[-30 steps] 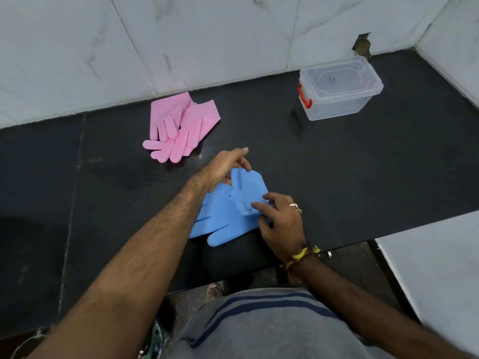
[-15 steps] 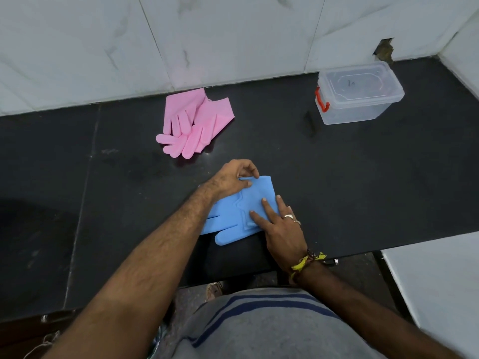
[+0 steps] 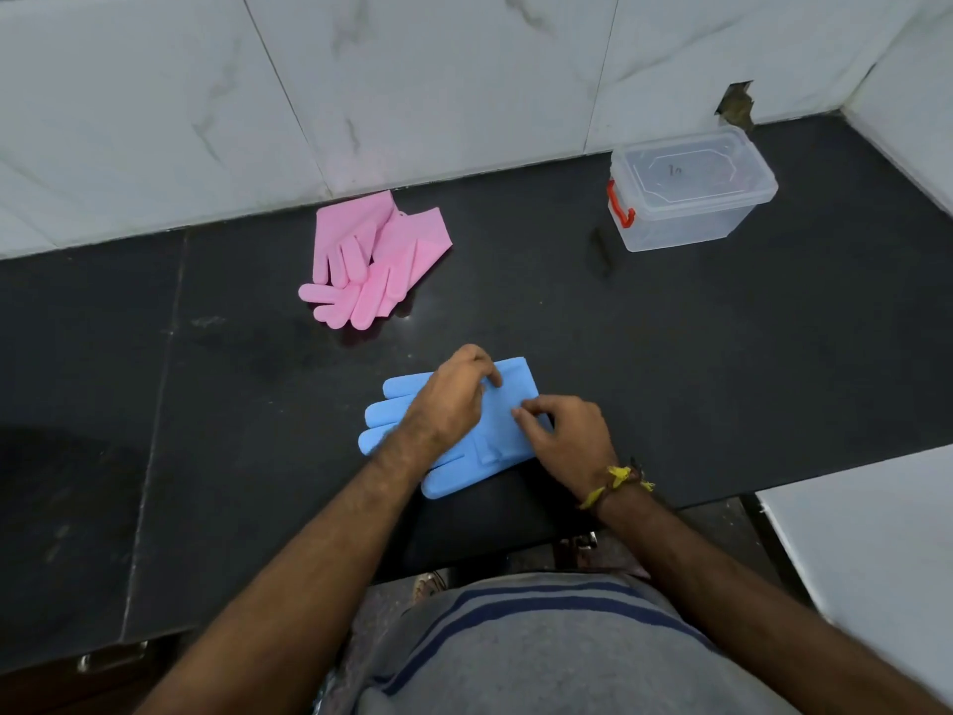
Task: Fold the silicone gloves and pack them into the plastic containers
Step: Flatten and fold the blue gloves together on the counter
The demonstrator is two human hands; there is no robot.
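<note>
A pair of blue silicone gloves [image 3: 503, 430] lies flat and stacked on the black counter near its front edge, fingers pointing left. My left hand [image 3: 454, 392] rests on top of them, fingertips curled onto the cuff area. My right hand [image 3: 564, 436] pinches the cuff edge at the right side. A pair of pink silicone gloves [image 3: 374, 260] lies loose farther back by the wall. A clear plastic container [image 3: 691, 190] with a lid on and a red latch stands at the back right.
The black counter [image 3: 696, 353] runs left to right under a white marble wall [image 3: 438, 85]. A white surface [image 3: 876, 549] sits lower at the right front. My grey striped shirt fills the bottom of the view.
My right hand went from pressing flat on the blue gloves to pinching the cuff edge. My left hand slid onto the middle of the gloves, which now lie more spread out.
</note>
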